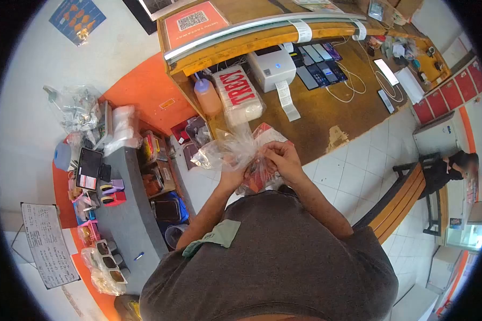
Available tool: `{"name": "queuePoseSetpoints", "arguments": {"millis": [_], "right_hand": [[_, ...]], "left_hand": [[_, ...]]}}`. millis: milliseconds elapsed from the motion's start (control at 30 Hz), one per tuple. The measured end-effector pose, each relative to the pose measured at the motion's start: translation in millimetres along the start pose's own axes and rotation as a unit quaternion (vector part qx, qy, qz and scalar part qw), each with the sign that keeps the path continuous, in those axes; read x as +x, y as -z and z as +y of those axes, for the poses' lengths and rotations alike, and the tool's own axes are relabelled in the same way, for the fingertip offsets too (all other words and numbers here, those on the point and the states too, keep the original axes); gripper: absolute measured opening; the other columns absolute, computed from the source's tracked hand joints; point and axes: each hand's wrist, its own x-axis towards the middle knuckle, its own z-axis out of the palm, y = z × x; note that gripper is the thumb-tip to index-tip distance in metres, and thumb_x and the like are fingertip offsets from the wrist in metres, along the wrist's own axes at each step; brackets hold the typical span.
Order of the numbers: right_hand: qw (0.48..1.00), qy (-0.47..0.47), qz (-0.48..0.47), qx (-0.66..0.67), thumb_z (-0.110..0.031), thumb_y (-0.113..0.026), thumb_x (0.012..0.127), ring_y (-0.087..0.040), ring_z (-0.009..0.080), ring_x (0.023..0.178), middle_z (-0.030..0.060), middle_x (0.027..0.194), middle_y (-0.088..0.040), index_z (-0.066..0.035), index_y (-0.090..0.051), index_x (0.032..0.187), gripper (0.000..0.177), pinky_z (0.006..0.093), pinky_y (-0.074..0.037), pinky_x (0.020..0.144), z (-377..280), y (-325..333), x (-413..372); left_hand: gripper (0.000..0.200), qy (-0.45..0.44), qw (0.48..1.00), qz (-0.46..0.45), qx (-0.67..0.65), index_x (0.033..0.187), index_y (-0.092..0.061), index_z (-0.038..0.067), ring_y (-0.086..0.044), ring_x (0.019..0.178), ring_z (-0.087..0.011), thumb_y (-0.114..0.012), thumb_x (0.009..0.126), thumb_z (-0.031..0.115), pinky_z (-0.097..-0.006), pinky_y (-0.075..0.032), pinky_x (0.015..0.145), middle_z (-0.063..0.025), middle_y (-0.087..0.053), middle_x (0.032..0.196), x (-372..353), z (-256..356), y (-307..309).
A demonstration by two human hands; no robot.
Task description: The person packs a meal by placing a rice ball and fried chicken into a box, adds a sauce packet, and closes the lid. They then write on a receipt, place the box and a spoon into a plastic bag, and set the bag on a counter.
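Observation:
Close to the counter edge, my left hand [234, 174] is wrapped round the gathered neck of a clear plastic bag [219, 151]. My right hand [285, 160] pinches the same bag from the right, with thumb and fingers together. Inside or just behind the bag shows a red and white package [268, 134]; its contents cannot be made out. Just beyond the hands lie a white pack with red letters [238, 93] and a bottle of orange liquid [207, 97] on the wooden counter [310, 120].
A label printer [271, 67] and several phones [320, 67] with cables stand farther back. On the left, a grey counter [128, 214] holds a tablet [89, 168] and tape dispensers [113, 192]. A person [450, 168] is by a wooden bench [399, 206] on the right.

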Motion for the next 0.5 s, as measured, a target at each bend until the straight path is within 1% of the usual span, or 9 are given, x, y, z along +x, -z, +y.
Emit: {"name": "queuePoseSetpoints", "arguments": {"millis": [33, 100, 133, 200, 233, 300, 400, 500], "right_hand": [[1.0, -0.002, -0.004, -0.001, -0.013, -0.063, 0.087, -0.042, 0.0038, 0.047, -0.0004, 0.062, -0.055, 0.002, -0.062, 0.096, 0.018, 0.021, -0.032, 0.042, -5.0, 2.4, 5.3], [0.993, -0.047, -0.016, 0.111, -0.013, -0.064, 0.086, -0.042, 0.0043, 0.045, -0.0005, 0.061, -0.053, 0.003, -0.062, 0.094, 0.018, 0.0219, -0.031, 0.04, -17.5, 6.0, 12.5], [0.992, -0.054, -0.023, 0.109, -0.013, -0.064, 0.086, -0.042, 0.0043, 0.045, -0.0005, 0.061, -0.053, 0.003, -0.062, 0.094, 0.018, 0.0219, -0.031, 0.04, -22.3, 9.9, 16.9], [0.996, -0.066, -0.026, 0.045, -0.011, -0.058, 0.089, -0.037, 0.0062, 0.04, -0.0019, 0.052, -0.044, 0.0, -0.059, 0.089, 0.011, 0.0236, -0.034, 0.041, -32.3, 17.9, 30.1], [0.996, -0.071, -0.035, 0.043, -0.011, -0.058, 0.089, -0.037, 0.0062, 0.04, -0.0019, 0.052, -0.044, 0.0, -0.059, 0.089, 0.011, 0.0236, -0.034, 0.041, -33.7, 23.2, 37.1], [0.998, -0.057, -0.031, -0.027, -0.012, -0.06, 0.088, -0.037, 0.006, 0.04, -0.002, 0.051, -0.044, 0.0, -0.06, 0.088, 0.012, 0.0235, -0.034, 0.041, -33.7, 35.4, 49.8], [0.996, -0.065, -0.062, -0.011, -0.012, -0.061, 0.088, -0.037, 0.0059, 0.04, -0.0024, 0.051, -0.043, 0.001, -0.06, 0.089, 0.013, 0.0234, -0.034, 0.041, -45.4, 46.2, 60.4], [0.995, -0.067, -0.07, -0.026, -0.013, -0.062, 0.088, -0.037, 0.0052, 0.041, -0.0023, 0.051, -0.045, 0.002, -0.06, 0.089, 0.015, 0.0231, -0.033, 0.041, -56.8, 51.8, 67.2]], "left_hand": [[0.017, -0.001, 1.0, 0.005, 0.0, 0.074, -0.062, 0.002, -0.043, 0.044, -0.0072, -0.064, 0.087, 0.014, -0.0247, -0.032, 0.04, 0.0009, -0.051, 0.055, 6.1, -1.8, -0.7], [0.016, -0.008, 1.0, 0.004, 0.026, 0.076, -0.062, 0.002, -0.044, 0.046, -0.007, -0.065, 0.086, 0.015, -0.0245, -0.032, 0.041, 0.0001, -0.053, 0.057, 15.8, -8.5, -2.1], [0.016, -0.007, 1.0, 0.013, 0.024, 0.076, -0.062, 0.002, -0.044, 0.046, -0.007, -0.065, 0.086, 0.015, -0.0245, -0.032, 0.041, 0.0001, -0.053, 0.057, 18.4, -7.8, -7.2], [0.015, 0.029, 0.999, 0.04, 0.003, 0.08, -0.061, 0.002, -0.045, 0.047, -0.007, -0.065, 0.086, 0.015, -0.0238, -0.032, 0.042, -0.0001, -0.054, 0.059, 25.2, -3.6, -19.2], [0.015, 0.028, 0.998, 0.049, 0.003, 0.08, -0.061, 0.002, -0.045, 0.047, -0.007, -0.065, 0.086, 0.015, -0.0238, -0.032, 0.042, -0.0001, -0.054, 0.059, 28.5, -3.8, -24.6], [0.014, 0.039, 0.996, 0.075, -0.025, 0.083, -0.061, 0.002, -0.045, 0.048, -0.0068, -0.065, 0.086, 0.016, -0.0233, -0.033, 0.042, 0.0004, -0.053, 0.059, 35.0, -4.2, -34.9], [0.014, 0.039, 0.996, 0.082, -0.013, 0.081, -0.061, 0.003, -0.043, 0.047, -0.0067, -0.065, 0.086, 0.015, -0.0234, -0.033, 0.042, 0.001, -0.051, 0.057, 43.4, 10.2, -49.0], [0.014, 0.034, 0.994, 0.103, -0.01, 0.078, -0.06, 0.004, -0.042, 0.045, -0.0066, -0.064, 0.086, 0.015, -0.0236, -0.032, 0.042, 0.0016, -0.048, 0.055, 54.0, 2.5, -55.5]]}}
